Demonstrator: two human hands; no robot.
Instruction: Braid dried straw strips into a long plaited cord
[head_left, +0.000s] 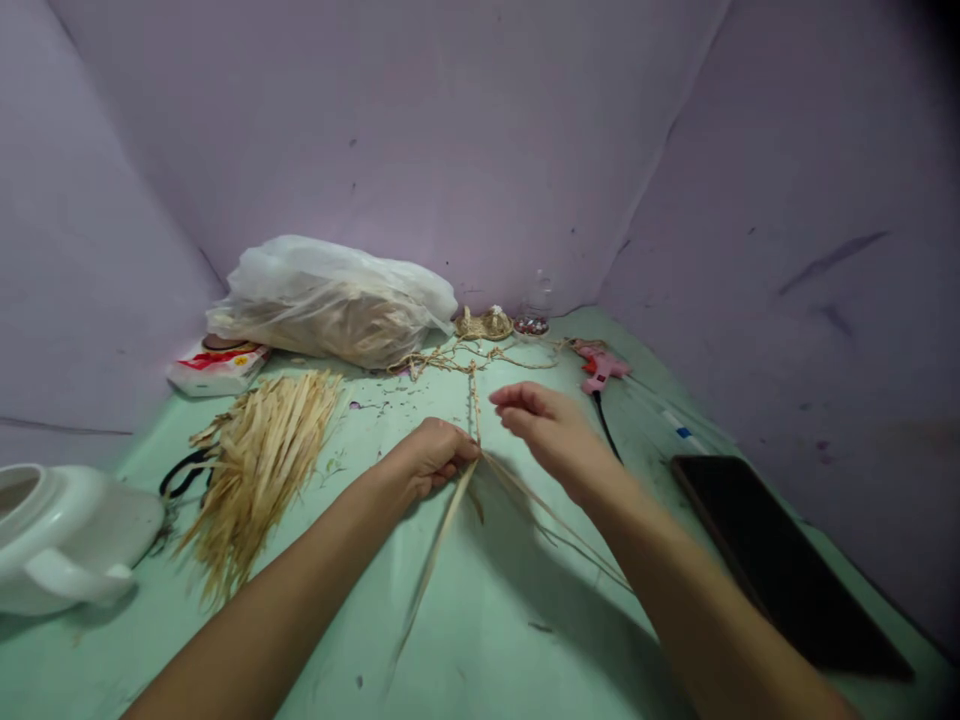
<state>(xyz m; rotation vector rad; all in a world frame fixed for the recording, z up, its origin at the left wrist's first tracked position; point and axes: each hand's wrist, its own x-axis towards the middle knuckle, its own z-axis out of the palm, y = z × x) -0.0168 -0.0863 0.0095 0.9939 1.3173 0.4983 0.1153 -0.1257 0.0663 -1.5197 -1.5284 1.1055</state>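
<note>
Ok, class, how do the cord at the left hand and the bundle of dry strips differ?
The cord is thin and twisted or plaited tightly, while the bundle of dry strips is broad, its flat strips fanned out. The cord's near end is pinched by the left hand, whereas the bundle of dry strips lies unheld on the green table. Both are straw-coloured.

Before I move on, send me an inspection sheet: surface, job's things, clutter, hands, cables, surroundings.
Surface: pale green tabletop, scattered scraps.
Job's things: braided cord, loose strands fanning toward the viewer; dried fibre bundle at left.
Clutter: white jug, stuffed plastic bag, pink glue gun, dark-screened device.
Hands: left hand pinches the cord; right hand open beside it.
Cables: black cable from the glue gun, disappearing behind the right arm.
Surroundings: lilac walls with dark marks.
</note>
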